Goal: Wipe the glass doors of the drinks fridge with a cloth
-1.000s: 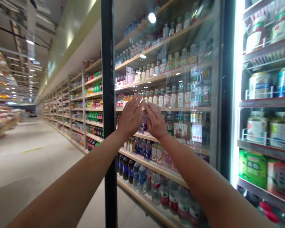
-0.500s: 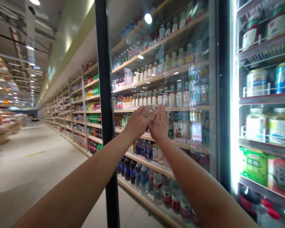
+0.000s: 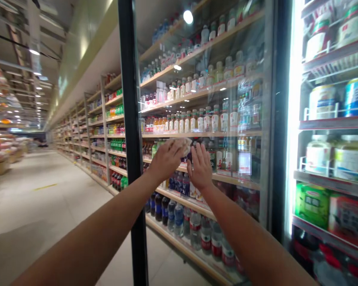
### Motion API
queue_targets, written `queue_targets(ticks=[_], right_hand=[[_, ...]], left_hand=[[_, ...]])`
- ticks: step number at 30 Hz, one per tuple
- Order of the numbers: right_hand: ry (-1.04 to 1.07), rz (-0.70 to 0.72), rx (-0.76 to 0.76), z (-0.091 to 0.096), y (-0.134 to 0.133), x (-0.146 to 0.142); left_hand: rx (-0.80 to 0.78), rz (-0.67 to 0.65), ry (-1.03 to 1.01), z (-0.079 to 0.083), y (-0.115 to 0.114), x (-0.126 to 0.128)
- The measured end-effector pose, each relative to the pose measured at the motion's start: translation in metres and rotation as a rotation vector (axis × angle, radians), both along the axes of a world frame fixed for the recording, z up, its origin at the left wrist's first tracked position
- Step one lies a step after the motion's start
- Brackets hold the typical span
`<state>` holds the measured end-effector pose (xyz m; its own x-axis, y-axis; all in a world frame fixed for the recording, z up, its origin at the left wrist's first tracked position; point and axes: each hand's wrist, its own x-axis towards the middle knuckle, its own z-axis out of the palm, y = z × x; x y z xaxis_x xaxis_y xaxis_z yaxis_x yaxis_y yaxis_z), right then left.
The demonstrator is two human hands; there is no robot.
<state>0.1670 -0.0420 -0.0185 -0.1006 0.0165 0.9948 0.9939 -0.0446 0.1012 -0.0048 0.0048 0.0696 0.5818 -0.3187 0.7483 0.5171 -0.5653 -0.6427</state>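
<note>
Both my arms reach forward to an open glass fridge door (image 3: 226, 99) with a black frame (image 3: 128, 119). My left hand (image 3: 166, 159) is curled against the glass, its fingers closed around a small pale wad (image 3: 183, 145) that is blurred. Just to its right, my right hand (image 3: 200, 167) lies flat on the glass with the fingers spread and pointing up, holding nothing. The two hands are almost touching. Through the glass I see shelves of bottled drinks (image 3: 197, 121).
The lit fridge interior (image 3: 331, 119) on the right holds jars and tubs on wire shelves. Long drink shelves (image 3: 107, 131) run down the aisle behind the door. A wide pale floor (image 3: 32, 206) stretches to the left, with produce stands (image 3: 0, 155) far off.
Both hands have dropped a little on the glass. My left hand went from flat with spread fingers to curled around the pale wad. The right hand stays flat.
</note>
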Motion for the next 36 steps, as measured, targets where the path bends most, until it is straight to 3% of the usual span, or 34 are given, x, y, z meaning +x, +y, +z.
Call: queue_targets(ticks=[3, 6, 8, 11, 14, 16, 18, 20, 22, 25, 28, 30, 32, 34, 36], right_hand=[[0.005, -0.004, 0.001, 0.001, 0.001, 0.0], [-0.016, 0.0, 0.022, 0.0, 0.002, 0.001], [-0.026, 0.006, 0.028, 0.0, 0.003, 0.001], [-0.017, 0.004, 0.016, 0.0, 0.003, 0.002], [-0.014, -0.01, 0.018, -0.001, 0.003, 0.002], [-0.017, -0.004, 0.02, -0.001, 0.003, 0.001], [-0.017, 0.007, 0.026, -0.002, 0.004, 0.001], [-0.012, 0.017, 0.035, -0.002, 0.005, 0.002], [-0.005, 0.043, 0.029, -0.002, 0.004, 0.003], [0.012, 0.109, -0.05, -0.001, -0.002, 0.009], [0.02, 0.158, -0.158, 0.001, -0.011, 0.017], [0.013, 0.171, -0.211, 0.002, -0.017, 0.021], [0.011, 0.173, -0.246, 0.002, -0.021, 0.022], [0.029, 0.17, -0.257, 0.001, -0.025, 0.02], [0.061, 0.17, -0.259, -0.002, -0.027, 0.016]], left_hand=[[0.065, -0.002, 0.139, 0.011, 0.005, -0.013], [0.021, 0.037, -0.015, 0.034, 0.005, -0.026], [-0.005, 0.054, -0.128, 0.033, 0.003, -0.029], [0.005, 0.044, -0.108, 0.003, 0.003, -0.03], [0.08, -0.009, 0.133, -0.02, 0.004, -0.035], [0.068, 0.006, 0.16, -0.017, 0.003, -0.04], [-0.001, 0.036, 0.018, -0.01, -0.001, -0.043], [-0.064, 0.045, -0.132, -0.013, -0.005, -0.04], [-0.059, 0.034, -0.128, -0.032, -0.008, -0.035], [0.025, 0.005, 0.134, -0.072, -0.01, -0.031], [0.009, -0.021, 0.309, -0.086, -0.012, -0.038], [-0.079, -0.007, 0.261, -0.082, -0.013, -0.043], [-0.205, 0.031, 0.065, -0.082, -0.015, -0.044], [-0.262, 0.038, -0.058, -0.092, -0.018, -0.042], [-0.233, 0.007, 0.0, -0.111, -0.02, -0.04]])
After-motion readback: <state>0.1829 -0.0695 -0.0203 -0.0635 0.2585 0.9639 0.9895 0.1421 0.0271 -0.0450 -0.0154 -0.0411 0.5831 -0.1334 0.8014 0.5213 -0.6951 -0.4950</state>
